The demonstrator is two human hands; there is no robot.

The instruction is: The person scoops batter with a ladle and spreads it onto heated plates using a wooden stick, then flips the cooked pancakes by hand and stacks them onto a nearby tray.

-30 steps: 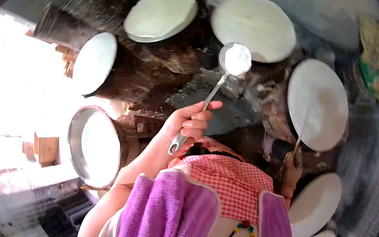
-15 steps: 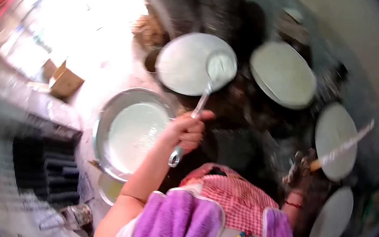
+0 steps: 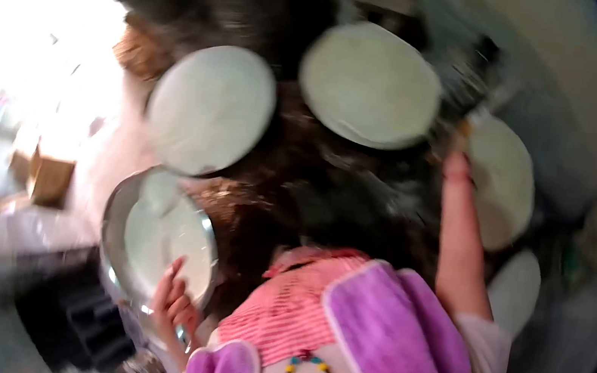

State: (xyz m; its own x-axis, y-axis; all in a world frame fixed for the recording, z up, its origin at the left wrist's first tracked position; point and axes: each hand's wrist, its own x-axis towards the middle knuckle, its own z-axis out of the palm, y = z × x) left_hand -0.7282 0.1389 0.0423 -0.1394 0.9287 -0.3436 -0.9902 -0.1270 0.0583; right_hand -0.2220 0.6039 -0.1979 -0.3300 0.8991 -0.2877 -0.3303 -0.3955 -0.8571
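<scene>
Ladle [image 3: 158, 196] on the left in the head view, its round bowl pale and smeared with blur, hanging over the far side of the basin [image 3: 113, 256]! Whether that bowl dips into the liquid [image 3: 187, 247] or sits above it, I can't tell. The liquid is white and smooth-looking, ringed by bright metal. Left hand [image 3: 176, 308] at the near rim: fingers curled firmly round the ladle's handle, forefinger stretched along it, the shiny handle end poking out below the palm.

Over to the right side, and the arm is at full reach! Right hand [image 3: 451, 143] beside the right disc [image 3: 504, 181], badly blurred, but the fingers look closed on the spatula [image 3: 485, 115], a bit of orange-brown handle showing and a pale blade angling up and away. Contact between blade and disc? Can't tell. The forearm, red bracelet [image 3: 460, 176] at the wrist, covers part of that disc's near left edge.

Two more pale discs up front: the left disc [image 3: 210, 111] just beyond the basin, and the middle disc [image 3: 370, 86], dark under its near edge. Lower right, a smaller disc [image 3: 516, 293] is partly hidden by the sleeve [image 3: 480, 357]. Purple towel [image 3: 403, 308] and red checked cloth [image 3: 292, 285] fill the foreground; far left, a cardboard box [image 3: 51, 178].
</scene>
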